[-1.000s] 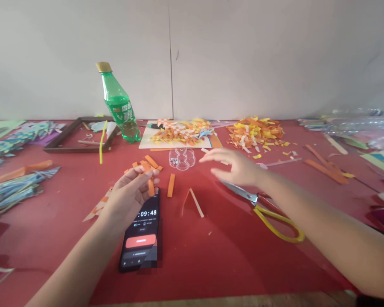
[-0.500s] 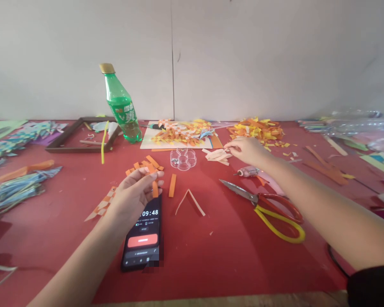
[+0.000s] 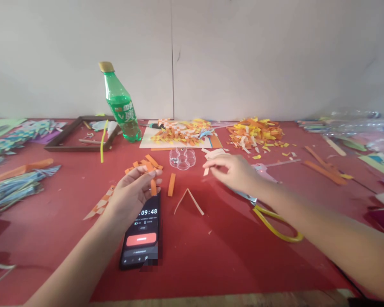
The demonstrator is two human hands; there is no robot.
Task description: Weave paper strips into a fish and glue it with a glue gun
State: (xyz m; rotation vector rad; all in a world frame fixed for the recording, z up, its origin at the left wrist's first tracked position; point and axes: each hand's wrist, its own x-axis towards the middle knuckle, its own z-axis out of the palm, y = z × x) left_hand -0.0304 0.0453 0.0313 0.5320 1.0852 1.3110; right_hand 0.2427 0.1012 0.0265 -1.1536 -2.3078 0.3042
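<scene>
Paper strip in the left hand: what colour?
Orange paper strip in the left hand; the right hand pinches a pale strip. Head view shows it best.

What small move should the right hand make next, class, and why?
Probably carry the pale paper strip in the right hand across to the orange strip pinched in the left hand. Each hand holds one strip, they are apart, and a woven orange-and-white piece beside the left hand suggests the strips get interlaced.

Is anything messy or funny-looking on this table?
Yes. A heap of orange and yellow paper scraps spills loosely across the red table at the back right, stray bits trailing toward the right hand.
</scene>
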